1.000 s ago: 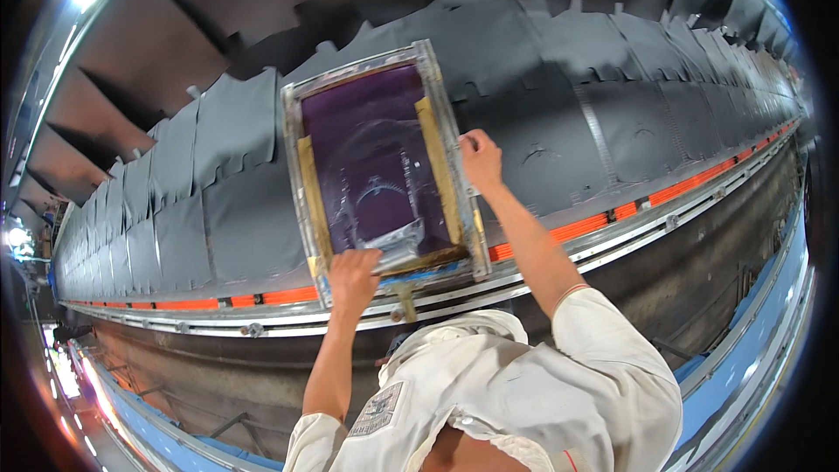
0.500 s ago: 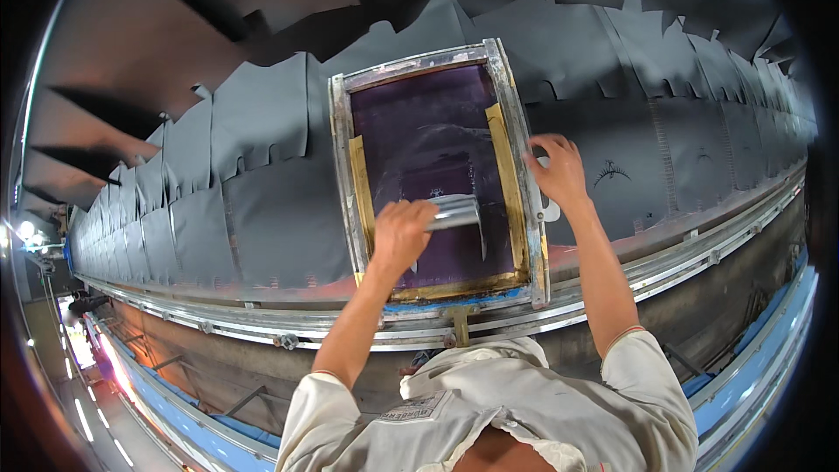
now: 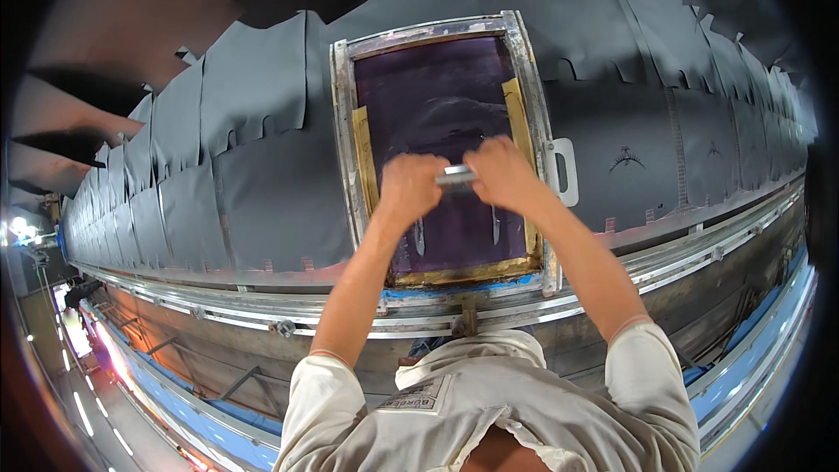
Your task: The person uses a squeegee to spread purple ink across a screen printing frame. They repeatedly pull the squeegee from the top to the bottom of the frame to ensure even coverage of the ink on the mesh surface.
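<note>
A screen-printing frame (image 3: pixel 346 144) with pale metal bars lies in front of me, its dark purple mesh (image 3: pixel 428 74) edged with yellowish tape (image 3: pixel 517 109). Over the middle of the mesh is a squeegee (image 3: pixel 456 176) with a silvery metal grip. My left hand (image 3: pixel 411 188) is closed round the grip's left part, and my right hand (image 3: pixel 505 173) round its right part. Only a short bit of metal shows between the two fists. The squeegee's lower edge is mostly hidden by my hands. Light streaks of ink run down the mesh below it.
On the frame's right side sticks out a white loop handle (image 3: pixel 564 172). Dark grey sheets (image 3: pixel 271 197) line the long table on both sides, some to the right bearing printed black marks (image 3: pixel 626 160). Metal rails (image 3: pixel 236 300) follow the near table edge.
My right hand has left the frame's right side and closed on the squeegee beside my left hand. The squeegee has moved a little away from me along the mesh.
</note>
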`<state>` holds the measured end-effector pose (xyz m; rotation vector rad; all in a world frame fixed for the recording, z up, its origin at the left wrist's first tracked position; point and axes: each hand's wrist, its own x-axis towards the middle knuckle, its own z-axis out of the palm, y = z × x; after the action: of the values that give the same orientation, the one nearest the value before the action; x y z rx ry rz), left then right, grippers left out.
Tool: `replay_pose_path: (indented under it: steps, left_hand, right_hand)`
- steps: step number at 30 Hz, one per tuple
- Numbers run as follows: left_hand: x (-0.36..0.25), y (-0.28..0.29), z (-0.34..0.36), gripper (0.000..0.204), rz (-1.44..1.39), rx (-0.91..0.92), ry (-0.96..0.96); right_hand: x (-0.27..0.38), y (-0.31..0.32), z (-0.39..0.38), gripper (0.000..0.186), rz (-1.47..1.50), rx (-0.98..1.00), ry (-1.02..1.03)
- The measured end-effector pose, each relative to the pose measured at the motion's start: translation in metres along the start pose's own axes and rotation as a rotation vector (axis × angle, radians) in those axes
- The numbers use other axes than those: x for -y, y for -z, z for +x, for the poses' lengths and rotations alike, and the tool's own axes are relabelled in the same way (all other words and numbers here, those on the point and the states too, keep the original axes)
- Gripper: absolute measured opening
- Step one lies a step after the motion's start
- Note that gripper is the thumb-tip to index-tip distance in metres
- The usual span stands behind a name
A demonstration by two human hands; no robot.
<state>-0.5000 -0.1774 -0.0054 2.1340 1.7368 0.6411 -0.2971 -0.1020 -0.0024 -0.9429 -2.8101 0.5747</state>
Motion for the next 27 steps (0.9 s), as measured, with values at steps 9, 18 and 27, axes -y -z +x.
replay_pose_path:
  steps: [9, 18, 27]
  left_hand:
    - [-0.028, -0.007, -0.061, 0.016, -0.017, 0.061, -0.014]
    - [0.015, 0.011, 0.035, 0.014, 0.031, 0.022, 0.040]
    - [-0.054, -0.016, -0.081, 0.030, 0.061, -0.075, -0.015]
  right_hand:
    - [0.037, -0.006, -0.059, 0.021, 0.067, 0.159, -0.011]
    - [-0.025, 0.005, 0.034, 0.019, -0.004, 0.039, -0.033]
    - [0.037, -0.021, -0.078, 0.026, -0.010, -0.024, 0.048]
